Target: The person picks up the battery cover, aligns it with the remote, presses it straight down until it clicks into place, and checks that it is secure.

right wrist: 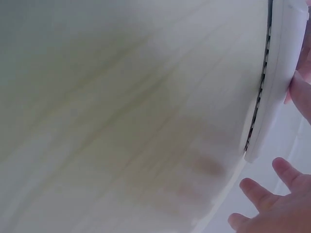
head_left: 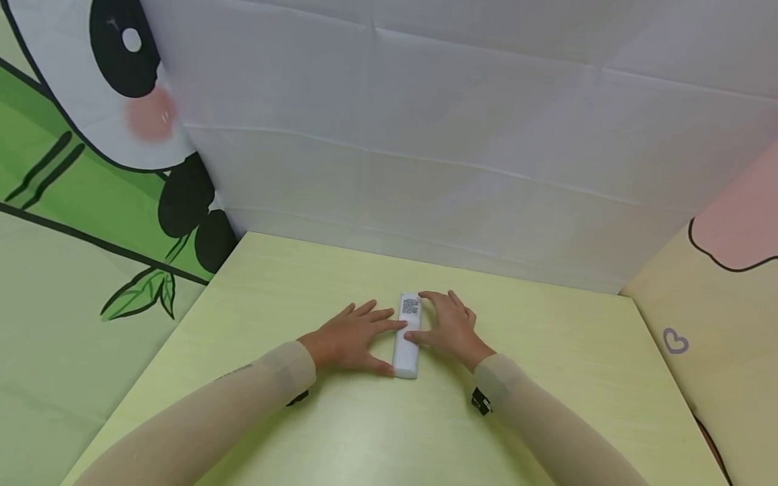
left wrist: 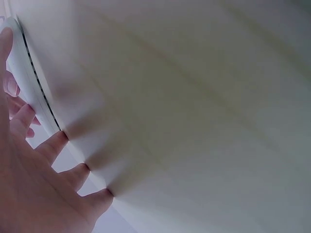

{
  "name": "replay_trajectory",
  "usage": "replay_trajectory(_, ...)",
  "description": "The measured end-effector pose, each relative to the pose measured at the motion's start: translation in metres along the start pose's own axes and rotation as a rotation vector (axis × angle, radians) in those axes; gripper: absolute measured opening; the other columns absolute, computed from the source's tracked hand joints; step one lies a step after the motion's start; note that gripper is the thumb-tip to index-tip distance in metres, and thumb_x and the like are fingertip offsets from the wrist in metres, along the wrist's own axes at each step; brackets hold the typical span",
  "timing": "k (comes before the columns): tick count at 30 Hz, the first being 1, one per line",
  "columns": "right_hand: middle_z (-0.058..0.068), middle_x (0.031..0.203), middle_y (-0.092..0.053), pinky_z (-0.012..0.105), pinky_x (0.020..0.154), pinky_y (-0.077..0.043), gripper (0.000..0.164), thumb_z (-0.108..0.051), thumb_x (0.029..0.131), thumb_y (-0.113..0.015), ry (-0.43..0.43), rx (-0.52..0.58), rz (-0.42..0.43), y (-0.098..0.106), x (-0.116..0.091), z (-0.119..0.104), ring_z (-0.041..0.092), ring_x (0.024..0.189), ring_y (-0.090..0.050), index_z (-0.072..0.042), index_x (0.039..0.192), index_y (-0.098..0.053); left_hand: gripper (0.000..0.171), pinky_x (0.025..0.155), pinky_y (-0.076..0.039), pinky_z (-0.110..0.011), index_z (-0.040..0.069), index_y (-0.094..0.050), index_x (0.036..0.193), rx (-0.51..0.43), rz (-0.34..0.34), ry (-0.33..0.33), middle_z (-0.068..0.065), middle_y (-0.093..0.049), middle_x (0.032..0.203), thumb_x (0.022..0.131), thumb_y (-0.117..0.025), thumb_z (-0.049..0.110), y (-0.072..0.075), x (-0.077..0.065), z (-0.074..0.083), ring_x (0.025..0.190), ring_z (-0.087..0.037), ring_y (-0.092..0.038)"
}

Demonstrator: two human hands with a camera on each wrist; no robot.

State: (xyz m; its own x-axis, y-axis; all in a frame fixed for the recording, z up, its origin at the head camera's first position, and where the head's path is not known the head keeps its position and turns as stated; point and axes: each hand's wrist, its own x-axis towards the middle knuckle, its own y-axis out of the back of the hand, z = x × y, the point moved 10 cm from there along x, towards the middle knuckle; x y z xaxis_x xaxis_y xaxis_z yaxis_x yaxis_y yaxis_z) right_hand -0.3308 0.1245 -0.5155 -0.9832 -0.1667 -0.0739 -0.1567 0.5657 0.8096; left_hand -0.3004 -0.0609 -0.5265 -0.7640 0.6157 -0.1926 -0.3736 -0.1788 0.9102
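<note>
A slim white bar-shaped object [head_left: 407, 347] with a QR code on its far end lies flat on the table; its exact kind cannot be made out. Both wrist views show a dark slotted line along its lower side. My left hand [head_left: 355, 339] spreads its fingers at the left side, with the thumb at the near corner and the index finger across the middle. In the left wrist view, other fingertips [left wrist: 101, 198] rest on the table. My right hand [head_left: 451, 329] is at the right side, its thumb touching the bar and its index finger by the far corner.
The pale yellow table [head_left: 547, 418] meets a white cloth backdrop [head_left: 450, 135] at its far edge. Printed side panels stand left and right, with a cartoon face [head_left: 67, 81] at the left. A dark cable [head_left: 712, 442] runs along the right edge.
</note>
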Motion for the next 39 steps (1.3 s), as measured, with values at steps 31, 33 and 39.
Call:
replay_trajectory(31,0.014,0.19,-0.047,0.079,0.142,-0.022,0.109,-0.048,0.093,-0.103,-0.066,-0.028,-0.05,-0.0025,0.0056,0.0056,0.054,0.184,-0.02,-0.023,0.181,-0.045,0.097,0.149,-0.018,-0.078,0.044,-0.048,0.181,-0.009,0.0,-0.009,-0.003,-0.041,0.195,0.098,-0.079,0.083,0.002,-0.0041,-0.0005,0.186,-0.048,-0.022)
replay_trajectory(33,0.014,0.19,-0.047,0.079,0.142,-0.022,0.111,-0.048,0.092,-0.103,-0.068,-0.035,-0.055,-0.0026,0.0061,0.0058,0.054,0.184,-0.02,-0.023,0.182,-0.043,0.097,0.149,-0.018,-0.079,0.043,-0.048,0.181,-0.01,0.001,-0.009,-0.003,-0.041,0.194,0.098,-0.079,0.083,0.0021,-0.0042,-0.0007,0.186,-0.048,-0.022)
replay_trajectory(39,0.017,0.189,-0.047,0.08,0.143,-0.022,0.116,-0.051,0.092,-0.103,-0.076,-0.061,-0.064,-0.0032,0.008,0.0071,0.054,0.184,-0.021,-0.023,0.184,-0.039,0.096,0.148,-0.019,-0.078,0.043,-0.048,0.181,-0.001,0.0,-0.012,-0.003,-0.041,0.194,0.099,-0.078,0.084,0.0017,-0.0042,-0.0013,0.186,-0.048,-0.023)
